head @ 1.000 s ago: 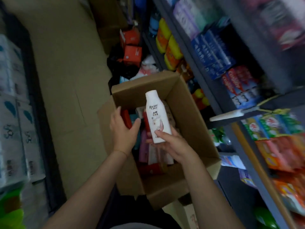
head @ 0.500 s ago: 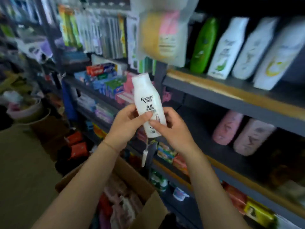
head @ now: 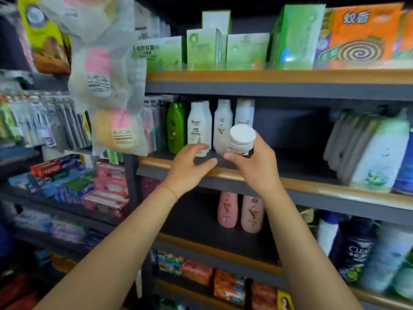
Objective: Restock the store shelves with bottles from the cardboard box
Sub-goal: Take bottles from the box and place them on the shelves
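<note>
A small shop — a toiletries and household-goods aisle. Grey metal shelves [head: 268, 90] with wood-coloured front edges run across the frame in tiers, stocked with rows of shampoo bottles [head: 199, 128] at centre, green boxes [head: 205, 49] and an orange mosquito-coil box [head: 362, 36] along the top, toothpaste cartons [head: 58, 167] at lower left, and bagged sponges [head: 120, 130] hanging at upper left
</note>
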The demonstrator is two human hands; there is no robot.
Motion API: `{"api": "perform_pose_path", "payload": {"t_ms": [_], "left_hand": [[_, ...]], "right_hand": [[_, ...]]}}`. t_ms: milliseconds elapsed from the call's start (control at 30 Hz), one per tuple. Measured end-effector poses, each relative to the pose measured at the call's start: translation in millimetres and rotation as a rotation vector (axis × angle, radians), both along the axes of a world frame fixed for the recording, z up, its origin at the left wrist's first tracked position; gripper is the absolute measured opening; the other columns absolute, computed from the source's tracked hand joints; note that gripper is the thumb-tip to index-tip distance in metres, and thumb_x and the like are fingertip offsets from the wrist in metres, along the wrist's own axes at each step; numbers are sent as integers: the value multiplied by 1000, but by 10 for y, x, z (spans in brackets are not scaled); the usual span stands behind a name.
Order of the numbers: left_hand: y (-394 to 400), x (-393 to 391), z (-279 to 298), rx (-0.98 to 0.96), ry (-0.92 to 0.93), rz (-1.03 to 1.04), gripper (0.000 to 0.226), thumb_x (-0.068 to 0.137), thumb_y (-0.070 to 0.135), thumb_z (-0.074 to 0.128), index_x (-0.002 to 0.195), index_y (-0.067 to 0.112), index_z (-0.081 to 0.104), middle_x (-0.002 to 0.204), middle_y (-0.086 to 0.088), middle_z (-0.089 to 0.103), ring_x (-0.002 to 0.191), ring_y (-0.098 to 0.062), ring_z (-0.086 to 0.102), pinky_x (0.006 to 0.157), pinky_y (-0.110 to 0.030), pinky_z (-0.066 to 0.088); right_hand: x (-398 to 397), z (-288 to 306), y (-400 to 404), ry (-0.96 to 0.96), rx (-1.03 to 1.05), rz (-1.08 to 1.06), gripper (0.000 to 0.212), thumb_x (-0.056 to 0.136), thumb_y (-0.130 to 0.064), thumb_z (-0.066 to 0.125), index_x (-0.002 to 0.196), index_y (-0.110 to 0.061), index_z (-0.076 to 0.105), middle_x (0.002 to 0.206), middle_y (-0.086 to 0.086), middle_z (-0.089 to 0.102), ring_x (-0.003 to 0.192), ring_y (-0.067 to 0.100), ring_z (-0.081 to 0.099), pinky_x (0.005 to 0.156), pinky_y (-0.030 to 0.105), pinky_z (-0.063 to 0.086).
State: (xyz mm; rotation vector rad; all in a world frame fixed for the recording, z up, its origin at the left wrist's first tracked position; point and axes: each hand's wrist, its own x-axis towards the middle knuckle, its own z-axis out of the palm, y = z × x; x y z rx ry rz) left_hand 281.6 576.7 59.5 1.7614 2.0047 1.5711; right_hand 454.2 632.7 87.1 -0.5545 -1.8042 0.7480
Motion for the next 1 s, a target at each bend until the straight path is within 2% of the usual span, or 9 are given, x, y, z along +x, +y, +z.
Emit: {"api": "perform_pose_path", "payload": {"t_ms": [67,133,200,300,400,500,600,767,1000], "left_hand": [[152,-88,-100,-94,179,77,38,93,41,67,127,24,64,134,3,59,128,-17,49,116,-38,25],[240,-188,-192,-86,321,120,26,92,45,67,111,27,72,121,7,67,116,-20,53,115,-44,23],[272,-236,-224,-37,316,119,19,89,45,69,100,30,74,109,13,69,106,-17,53,108,-39,26],[290,-268,-204,-20,320,118,21,87,51,69,97,32,73,105,18,68,103,-12,53,98,-31,24],[248,-403,-217,-64,376,158,56,77,77,54,99,28,70,102,15,64,99,-12,50,94,-29,23],[169,-611,-285,-62,434,257,75,71,87,39,102,25,66,101,10,60,102,-15,48,102,-35,30],[148,-669,-314,-66,464,271,79,72,87,36,107,23,65,105,8,59,107,-18,48,106,-39,32],[169,-709,-332,-92,471,264,79,72,88,39,112,24,63,109,7,59,110,-19,48,102,-32,28],[160,-713,-294,-127,449,229,81,82,74,54,148,29,41,140,2,53,128,-21,41,112,-32,18]], "right_hand": [[73,52,134,-44,-18,-49,48,76,-11,82,112,-32,57,98,-19,62,91,1,59,77,5,42],[93,72,264,-78,-43,-70,46,75,-11,82,112,-26,59,94,-19,62,85,-3,57,70,2,42],[47,70,389,-105,-62,-70,45,74,-10,83,112,-21,62,97,-12,66,87,3,61,73,9,46],[-112,77,527,-157,-127,-49,40,73,-11,84,105,-20,62,96,-7,69,86,8,66,73,24,55],[-307,112,624,-217,-181,-26,36,74,-10,84,104,-15,63,91,-5,70,73,7,68,60,22,58],[-589,153,685,-269,-222,14,45,75,-9,84,111,-8,58,98,6,72,74,17,73,64,38,62],[-888,208,688,-317,-230,23,50,75,-11,84,112,-5,52,99,5,68,74,18,72,65,43,62],[-1269,211,780,-358,-245,-12,48,78,-17,83,113,-3,53,108,9,67,77,16,69,66,41,62],[-1555,134,863,-372,-207,-119,56,75,-28,84,113,-8,48,109,13,65,88,27,70,71,47,61]]}}
